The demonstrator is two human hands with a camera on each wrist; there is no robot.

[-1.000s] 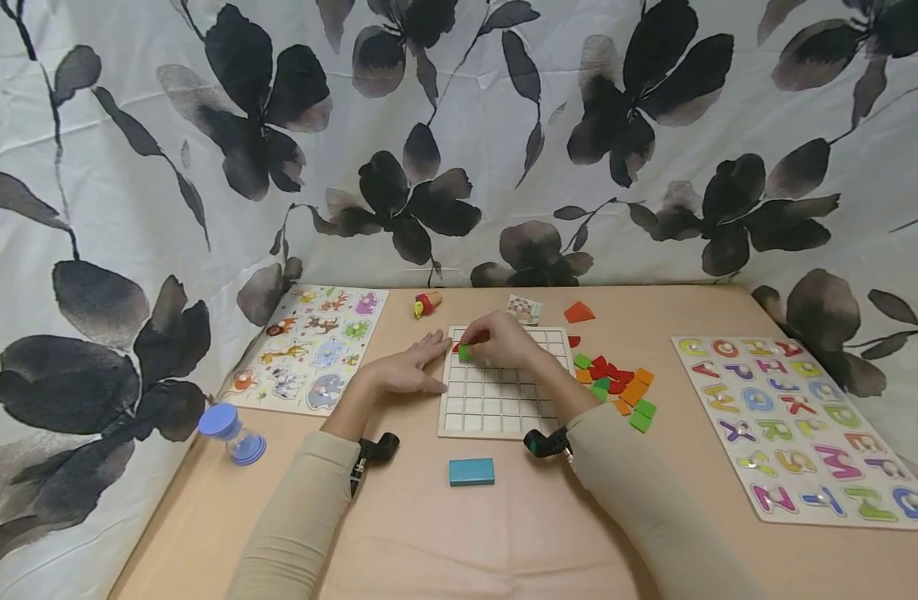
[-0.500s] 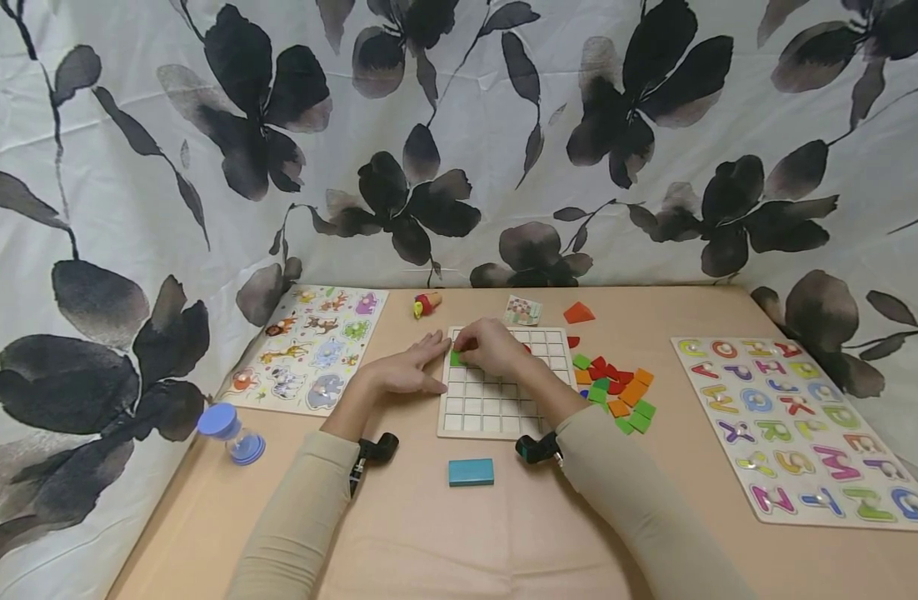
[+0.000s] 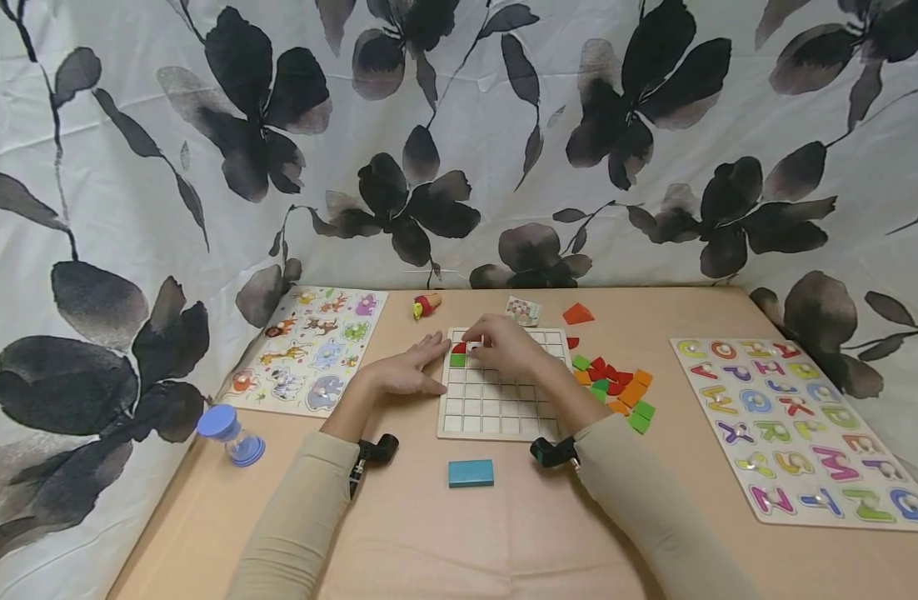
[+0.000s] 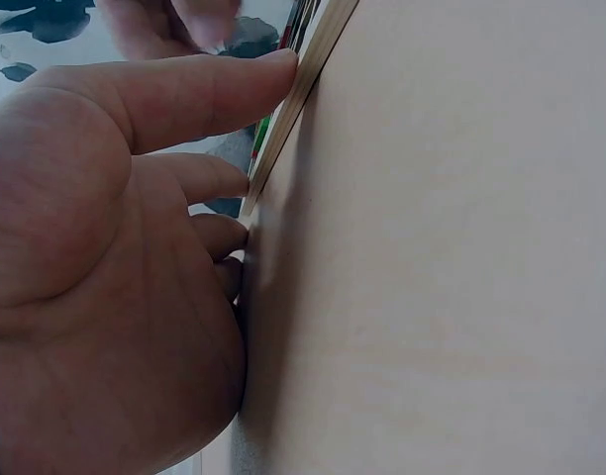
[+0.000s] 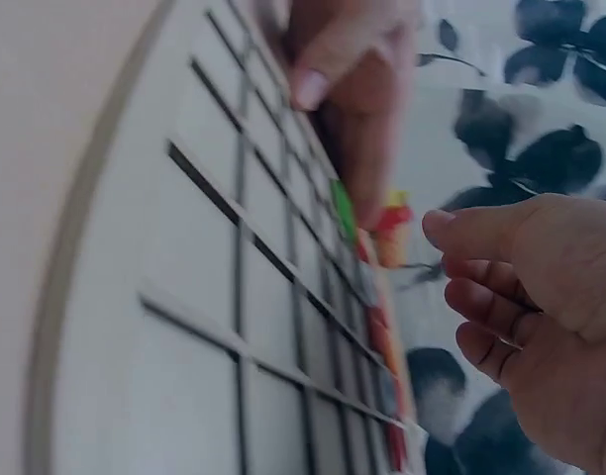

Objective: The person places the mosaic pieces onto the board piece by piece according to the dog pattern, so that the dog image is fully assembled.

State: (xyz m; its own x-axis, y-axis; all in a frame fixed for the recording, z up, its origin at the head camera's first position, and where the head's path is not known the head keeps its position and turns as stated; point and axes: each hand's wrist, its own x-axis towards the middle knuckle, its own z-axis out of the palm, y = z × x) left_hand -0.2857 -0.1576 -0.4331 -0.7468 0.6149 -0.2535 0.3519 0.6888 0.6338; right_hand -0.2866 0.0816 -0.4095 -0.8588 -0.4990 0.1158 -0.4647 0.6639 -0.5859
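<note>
A white grid board (image 3: pixel 474 412) lies on the table in the head view. Near its far left corner are a green square tile (image 3: pixel 457 361) and a red piece (image 3: pixel 460 348) just beyond it. My left hand (image 3: pixel 402 369) rests at the board's left edge; in the left wrist view the thumb (image 4: pixel 214 94) and fingers touch that edge. Above the far part of the grid is my right hand (image 3: pixel 507 346), its fingers loosely bent. Nothing shows between the right thumb and fingers (image 5: pixel 481 297) in the right wrist view. The hand hides part of the far rows.
Loose red, orange and green tiles (image 3: pixel 633 392) lie right of the board. A picture card (image 3: pixel 523 311) and a red-yellow toy (image 3: pixel 426 304) lie behind it. Around are an animal board (image 3: pixel 309 350), a letter board (image 3: pixel 796 425), a sand timer (image 3: pixel 234 435) and a blue block (image 3: pixel 471 473).
The green tile, first pinched in my right hand, now lies on the board. The right hand has let go and drawn back to the right. My left hand stays put.
</note>
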